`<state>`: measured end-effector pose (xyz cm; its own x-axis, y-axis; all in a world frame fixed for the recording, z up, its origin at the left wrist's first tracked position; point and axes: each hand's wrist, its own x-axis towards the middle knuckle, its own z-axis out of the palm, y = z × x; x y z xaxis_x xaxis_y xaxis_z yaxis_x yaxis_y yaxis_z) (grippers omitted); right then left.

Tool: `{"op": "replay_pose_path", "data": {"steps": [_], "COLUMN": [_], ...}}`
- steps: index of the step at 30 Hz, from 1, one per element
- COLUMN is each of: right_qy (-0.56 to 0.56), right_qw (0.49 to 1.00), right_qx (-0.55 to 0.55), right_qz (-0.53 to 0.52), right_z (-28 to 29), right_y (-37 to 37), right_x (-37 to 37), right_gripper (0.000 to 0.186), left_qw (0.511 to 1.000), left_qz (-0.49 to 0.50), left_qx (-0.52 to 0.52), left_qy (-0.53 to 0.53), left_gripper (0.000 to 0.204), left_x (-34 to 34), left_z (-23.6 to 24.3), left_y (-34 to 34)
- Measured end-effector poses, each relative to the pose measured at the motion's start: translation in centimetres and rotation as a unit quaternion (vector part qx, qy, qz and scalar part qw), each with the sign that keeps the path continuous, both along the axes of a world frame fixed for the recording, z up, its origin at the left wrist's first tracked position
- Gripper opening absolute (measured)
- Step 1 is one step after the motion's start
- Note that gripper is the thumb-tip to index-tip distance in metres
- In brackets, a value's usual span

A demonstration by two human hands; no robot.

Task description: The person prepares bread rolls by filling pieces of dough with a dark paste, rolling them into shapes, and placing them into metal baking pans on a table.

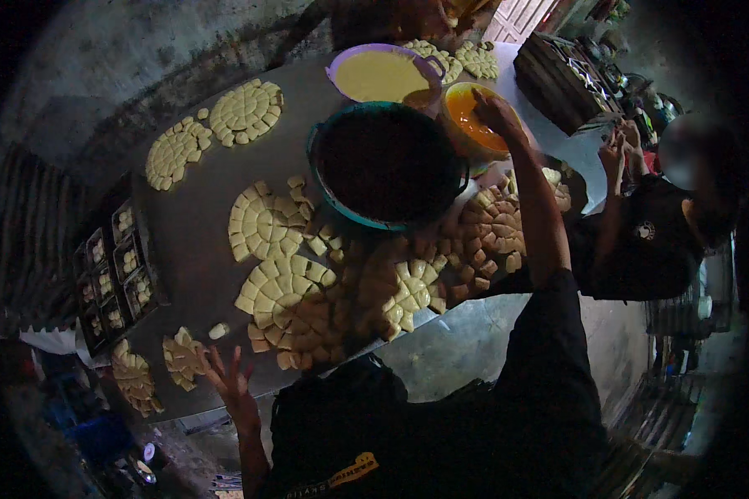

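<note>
My left hand, fingers spread and holding nothing, is over the table's near left edge beside cut pale dough pieces. My right arm reaches up to a bowl of orange liquid; the right hand is over it with curled fingers, and what they hold, if anything, is hidden. Next to that bowl sit a large teal basin with dark contents and a lilac basin of pale yellow mixture. Rounds of dough cut into segments lie across the metal table, some shadowed near the basins.
At left, a dark multi-section mould tray holds small dough pieces. More dough rounds lie at the back. A co-worker in dark clothing stands at right, both hands raised near a stack of dark trays. A wall runs behind the table.
</note>
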<state>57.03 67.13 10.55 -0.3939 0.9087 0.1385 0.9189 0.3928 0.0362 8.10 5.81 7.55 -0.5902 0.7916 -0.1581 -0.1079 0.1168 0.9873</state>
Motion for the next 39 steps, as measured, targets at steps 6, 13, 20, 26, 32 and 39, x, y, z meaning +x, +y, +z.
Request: {"op": "replay_pose_path", "data": {"steps": [6, 13, 20, 26, 32, 39], "right_qy": [0.189, 0.235, 0.306, 0.412, 0.436, 0.335], "right_qw": [0.975, 0.971, 0.903, 0.698, 0.788, 0.891], "right_qx": [-0.041, -0.022, -0.267, -0.574, -0.413, -0.173], "right_qz": [-0.114, -0.026, 0.139, 0.114, 0.137, 0.254], "right_z": [0.7, -0.3, 6.9, 7.4, 4.0, 0.5], "right_y": [-1.0, -2.4, -26.0, -50.5, -56.3, -58.9], "right_x": [-4.8, -4.7, -27.5, -40.3, -45.6, -48.6], "right_gripper": [0.050, 0.039, 0.044, 0.056, 0.036, 0.046], "left_qw": [0.993, 0.973, 0.956, 0.959, 0.981, 0.987], "left_qz": [-0.074, -0.187, -0.236, -0.129, -0.043, -0.071], "left_qx": [0.075, 0.129, 0.111, 0.117, -0.024, 0.105], "left_qy": [0.052, -0.031, -0.134, -0.222, -0.188, -0.102], "left_gripper": [0.098, 0.075, 0.045, 0.031, 0.026, 0.026], "left_x": [0.5, 0.1, -2.8, -6.6, -11.8, -11.6], "left_z": [2.9, 4.4, 4.9, 2.6, 0.4, 0.7], "left_y": [3.2, 4.7, 2.1, -1.6, -6.2, -7.2]}}
